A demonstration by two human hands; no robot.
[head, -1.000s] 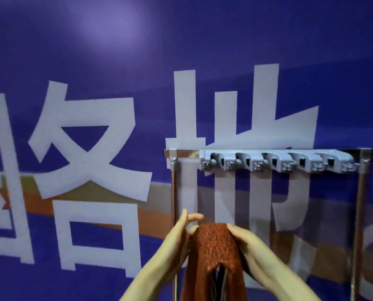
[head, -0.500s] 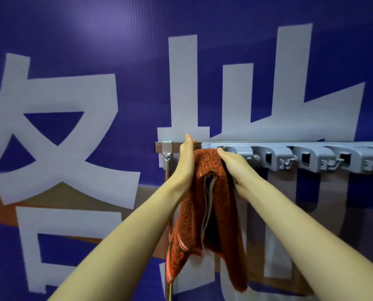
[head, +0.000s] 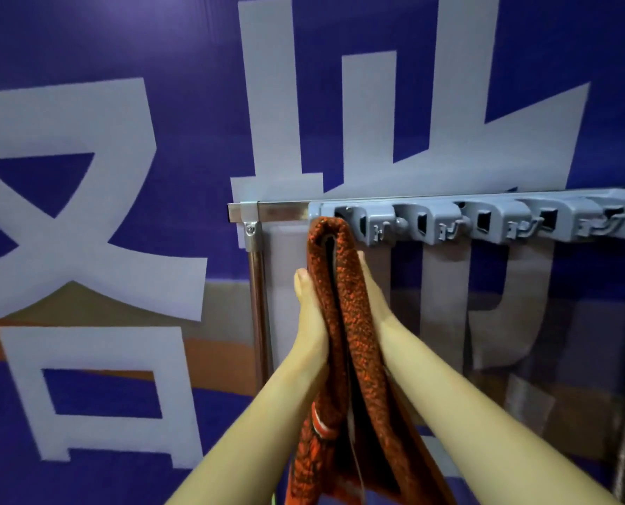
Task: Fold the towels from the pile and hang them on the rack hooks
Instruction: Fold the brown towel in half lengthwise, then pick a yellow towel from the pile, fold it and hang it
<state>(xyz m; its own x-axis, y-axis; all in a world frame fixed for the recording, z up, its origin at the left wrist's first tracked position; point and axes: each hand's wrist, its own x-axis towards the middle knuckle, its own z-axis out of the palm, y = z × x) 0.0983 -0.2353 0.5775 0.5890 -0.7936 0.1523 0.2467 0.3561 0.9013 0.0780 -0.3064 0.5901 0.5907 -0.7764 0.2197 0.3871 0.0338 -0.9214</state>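
Rust-red terry towel [head: 343, 322], folded double, hangs with its looped top at the leftmost grey plastic hook [head: 367, 226] of the rack [head: 485, 216], just above both hands. Left hand [head: 311, 318] lies flat against the towel's left face, fingers straight and pointing up. Right hand [head: 372, 297] presses the opposite face, mostly hidden behind the cloth, so the towel is sandwiched between the two palms. Beyond the right hand, four more grey hooks run along the rail. A steel post [head: 260, 308] stands just left of the left hand, before a blue banner [head: 121, 103] with pale lettering.
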